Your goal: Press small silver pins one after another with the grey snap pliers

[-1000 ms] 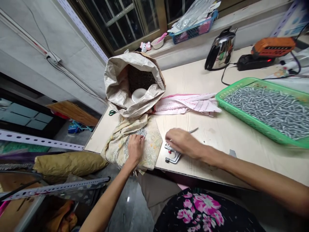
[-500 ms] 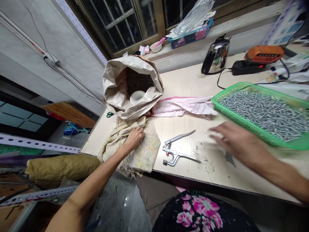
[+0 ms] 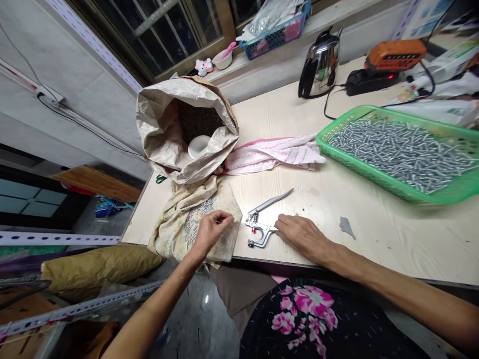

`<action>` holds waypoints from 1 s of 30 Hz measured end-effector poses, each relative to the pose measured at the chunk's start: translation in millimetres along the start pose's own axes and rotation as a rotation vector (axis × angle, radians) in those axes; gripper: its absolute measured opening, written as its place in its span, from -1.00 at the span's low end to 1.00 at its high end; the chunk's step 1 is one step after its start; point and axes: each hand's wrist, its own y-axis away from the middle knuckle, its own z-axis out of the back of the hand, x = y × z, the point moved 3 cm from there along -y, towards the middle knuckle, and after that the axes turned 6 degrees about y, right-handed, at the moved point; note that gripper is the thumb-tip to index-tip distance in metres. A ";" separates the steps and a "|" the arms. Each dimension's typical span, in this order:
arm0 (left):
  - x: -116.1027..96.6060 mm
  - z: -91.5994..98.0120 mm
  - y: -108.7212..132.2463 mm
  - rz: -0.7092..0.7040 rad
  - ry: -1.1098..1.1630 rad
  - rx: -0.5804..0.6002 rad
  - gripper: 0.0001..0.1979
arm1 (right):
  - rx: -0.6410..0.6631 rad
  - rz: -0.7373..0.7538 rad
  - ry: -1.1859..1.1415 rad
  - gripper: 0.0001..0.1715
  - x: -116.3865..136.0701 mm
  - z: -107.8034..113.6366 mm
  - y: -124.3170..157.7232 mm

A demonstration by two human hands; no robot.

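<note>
My left hand (image 3: 214,230) is raised over a patterned cloth (image 3: 229,199), thumb and fingertips pinched together; whatever they hold is too small to make out. Beside it on the cloth lies a pile of small metal pins (image 3: 195,219). To the right, a pair of silvery snap pliers (image 3: 262,228) rests on the table with its handles spread. The fingers of my right hand (image 3: 299,234) are curled over the lower handle, hiding its end.
A green basket (image 3: 377,174) of metal pins stands at right. Behind the cloth is an open woven sack (image 3: 160,119) with a white bowl (image 3: 198,146) inside. A pink-and-white towel (image 3: 275,154), a kettle (image 3: 320,65) and an orange battery (image 3: 396,55) lie farther back.
My left hand has lifted off the pins on the cloth, fingers pinched. My right hand has moved left from near the green basket onto the pliers' handle. The view has shifted slightly.
</note>
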 end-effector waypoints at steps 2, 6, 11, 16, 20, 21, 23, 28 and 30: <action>4.0 -21.9 10.8 0.116 0.181 0.056 -0.66 | -0.077 0.031 0.023 -0.78 2.7 0.3 2.8; 12.4 -52.2 25.6 0.284 0.340 0.120 -0.54 | -0.185 0.084 0.082 -0.73 7.5 7.1 6.9; 13.6 -58.8 30.1 0.325 0.331 0.102 -0.50 | -0.190 0.115 0.122 -0.72 10.3 17.3 6.7; 9.5 -59.0 27.1 0.288 0.263 0.105 -0.53 | -0.125 0.099 0.067 -0.71 7.2 14.1 6.7; 3.3 -57.0 21.8 0.266 0.091 0.169 -0.60 | -0.086 0.062 -0.005 -0.74 1.6 5.3 4.6; 2.0 -56.6 20.4 0.261 0.042 0.195 -0.62 | -0.068 0.054 -0.012 -0.74 0.4 3.3 3.5; 0.6 -56.0 17.9 0.255 -0.029 0.242 -0.64 | -0.019 0.041 -0.017 -0.75 -1.0 0.6 1.3; 5.3 -57.0 15.3 0.281 -0.044 0.287 -0.61 | 0.132 0.010 -0.033 -0.79 -5.3 7.4 -1.6; 8.2 -57.8 15.4 0.293 -0.026 0.288 -0.60 | 0.134 -0.001 -0.037 -0.78 -12.2 15.6 -2.9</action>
